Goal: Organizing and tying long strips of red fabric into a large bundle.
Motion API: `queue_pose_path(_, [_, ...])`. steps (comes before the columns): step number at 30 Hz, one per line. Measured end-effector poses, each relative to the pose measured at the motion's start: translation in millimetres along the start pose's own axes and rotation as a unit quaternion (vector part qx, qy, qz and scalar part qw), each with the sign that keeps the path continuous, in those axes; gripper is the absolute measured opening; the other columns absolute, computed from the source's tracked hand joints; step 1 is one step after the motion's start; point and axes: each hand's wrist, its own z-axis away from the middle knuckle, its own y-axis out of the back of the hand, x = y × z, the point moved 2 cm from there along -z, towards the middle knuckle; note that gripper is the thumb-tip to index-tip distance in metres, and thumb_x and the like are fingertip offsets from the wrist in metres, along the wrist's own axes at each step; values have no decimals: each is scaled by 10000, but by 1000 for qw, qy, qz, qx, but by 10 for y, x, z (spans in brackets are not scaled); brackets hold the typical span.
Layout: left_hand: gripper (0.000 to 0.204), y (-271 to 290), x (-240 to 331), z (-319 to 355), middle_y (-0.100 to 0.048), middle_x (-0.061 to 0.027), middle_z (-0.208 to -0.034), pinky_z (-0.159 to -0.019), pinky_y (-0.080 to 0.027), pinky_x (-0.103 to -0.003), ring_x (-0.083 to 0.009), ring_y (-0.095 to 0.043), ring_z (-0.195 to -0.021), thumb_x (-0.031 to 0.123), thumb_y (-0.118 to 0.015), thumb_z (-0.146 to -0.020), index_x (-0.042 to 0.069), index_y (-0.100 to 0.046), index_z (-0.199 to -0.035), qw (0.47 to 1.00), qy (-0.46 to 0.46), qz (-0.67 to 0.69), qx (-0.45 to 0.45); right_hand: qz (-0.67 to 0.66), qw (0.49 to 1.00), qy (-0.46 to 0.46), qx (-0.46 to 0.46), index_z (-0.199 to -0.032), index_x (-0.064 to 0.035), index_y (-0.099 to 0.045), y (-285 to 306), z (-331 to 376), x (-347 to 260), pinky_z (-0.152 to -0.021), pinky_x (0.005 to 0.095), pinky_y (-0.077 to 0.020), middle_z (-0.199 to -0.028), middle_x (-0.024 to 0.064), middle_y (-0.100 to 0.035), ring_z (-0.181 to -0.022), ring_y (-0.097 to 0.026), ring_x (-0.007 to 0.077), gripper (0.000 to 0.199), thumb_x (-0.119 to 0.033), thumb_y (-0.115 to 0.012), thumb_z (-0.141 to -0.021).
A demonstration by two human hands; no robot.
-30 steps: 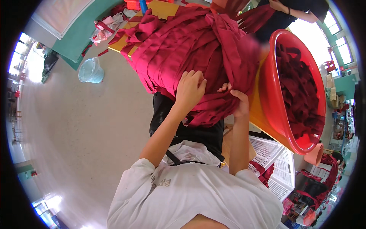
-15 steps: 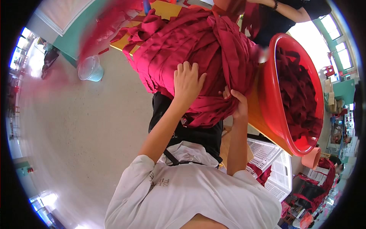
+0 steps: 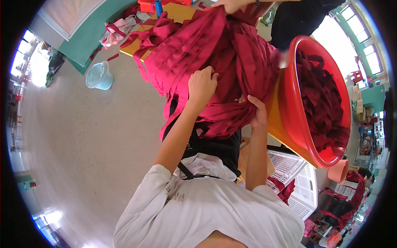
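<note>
My left hand (image 3: pixel 202 84) has gone from lying flat and spread on the heap of crimson cloth strips (image 3: pixel 206 53) to a closed fist, fingers dug into the folds high on the pile, so I judge I have moved from steadying the heap to taking hold of it. My right hand (image 3: pixel 257 112) is clamped on the lower edge of the same heap, thumb over the gathered end where the strips hang down toward my waist, much as it was a moment back. The heap lies on the yellow table (image 3: pixel 182 12), just left of the big red tub (image 3: pixel 289 103), which tips toward me and is itself part full of darker strips. The loose tails that were flung out blurred on the far side of the heap from the tub have settled onto the table. Beyond the heap, another person's hand (image 3: pixel 233 5) grips its top edge. With both my hands now gripping, the bundle looks ready to be shifted as one mass, though its weight may let strips slide free.
</note>
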Motion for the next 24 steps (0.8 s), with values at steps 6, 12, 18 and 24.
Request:
queue_pose_path(6, [225,225,162,-78,-630,-168,-682,-583,-466,-486,-371,-623,-652,235,-668,-872,38,-620,-775,997,-51,-34,45,-32,998,-25,46,-1017,30,-633,-32,28,-5,-945,436,-524,-921,144,-692,-975,-672,340,222,-93,-692,-842])
queue_pose_path(12, [209,172,107,-67,-575,-137,-610,-540,-430,-424,-327,-574,-545,199,-675,-883,22,-620,-786,981,59,186,8,-20,1000,-1,7,-1209,54,-595,-106,19,-19,-935,402,-519,-890,87,-670,-874,-659,243,408,-119,-678,-849])
queue_pose_path(18, [218,31,-250,-194,-614,-42,-638,-515,-440,-320,-142,-605,-557,171,-625,-944,8,-605,-800,928,104,352,-60,17,999,4,-28,-1304,60,-547,-197,14,-55,-925,356,-498,-853,50,-638,-806,-621,175,494,-149,-648,-868])
queue_pose_path(24, [129,-133,516,590,-604,-117,-797,-659,-491,-364,-224,-622,-766,136,-649,-900,26,-603,-850,957,-72,250,-128,50,997,3,65,-1290,77,-549,-130,60,-21,-993,351,-468,-1117,107,-678,-1033,-643,225,483,-149,-634,-872])
